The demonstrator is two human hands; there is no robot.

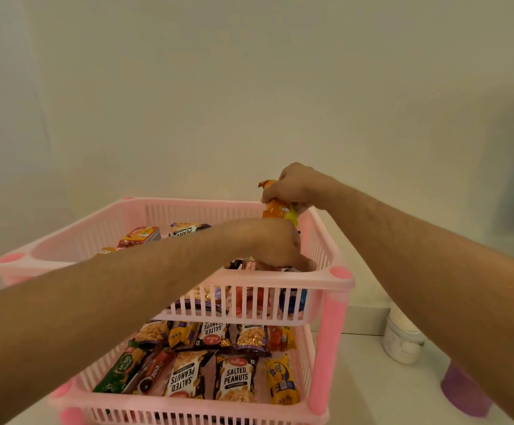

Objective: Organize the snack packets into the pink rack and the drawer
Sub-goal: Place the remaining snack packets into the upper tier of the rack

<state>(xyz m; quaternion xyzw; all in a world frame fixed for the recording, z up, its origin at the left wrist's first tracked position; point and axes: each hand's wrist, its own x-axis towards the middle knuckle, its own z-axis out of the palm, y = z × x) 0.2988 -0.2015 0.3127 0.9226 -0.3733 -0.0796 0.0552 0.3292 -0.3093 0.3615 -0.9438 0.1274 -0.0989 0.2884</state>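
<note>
Two hands: both reach over the top tier of the pink rack [280, 279], forearms coming in from the near left and the right.
Right hand [292, 187]: fingers curled round the upper part of an orange packet [275, 210], holding it upright above the far right corner of the top tier.
Left hand [275, 243]: reaches down into the near right corner of the top tier, fingertips among the packets there; whether it grips one I cannot tell.
Top tier: a red-orange box [140, 236] and a peanut packet [185, 230] lie toward the far side; red and blue packets show through the slotted front wall.
Lower tier [303, 348]: packed with packets lying flat in rows, among them a salted peanuts packet [235, 378] facing the camera, another one upside down just left of it, a yellow packet [282, 383] at the right and a green packet [120, 371] at the left.
Rack posts: darker pink corner posts [328, 348] join the tiers.
Beside the rack: a white jar [403, 342] stands to the right on the pale surface, and a purple object [464, 391] sits nearer the camera.
Background: plain pale wall.
</note>
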